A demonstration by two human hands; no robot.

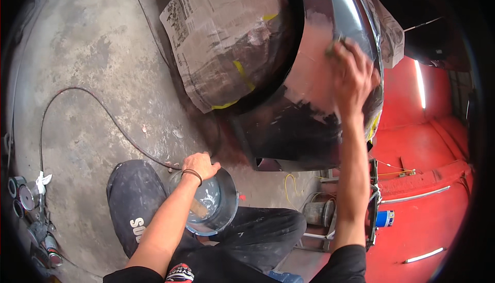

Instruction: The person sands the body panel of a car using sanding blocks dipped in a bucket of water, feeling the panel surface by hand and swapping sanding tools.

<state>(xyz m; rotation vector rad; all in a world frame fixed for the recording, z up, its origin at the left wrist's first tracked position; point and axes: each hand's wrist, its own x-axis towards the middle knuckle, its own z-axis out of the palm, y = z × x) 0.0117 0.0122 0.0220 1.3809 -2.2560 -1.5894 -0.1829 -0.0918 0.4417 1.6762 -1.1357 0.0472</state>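
My left hand is closed over the rim of a grey bucket between my knees. Cloudy liquid shows inside the bucket, along with a tan block-like piece. At the upper right, my right hand presses against the curved dark car panel. Its fingers are bent over a small dark greenish pad, mostly hidden and slightly blurred. Beneath and beside this hand lies a dull pinkish patch on the panel, with uneven edges.
Newspaper held by yellow tape covers the wheel area. A dark hose curves over the concrete floor at left, near several cans. A metal rack with a pot and a blue can stand by the red wall.
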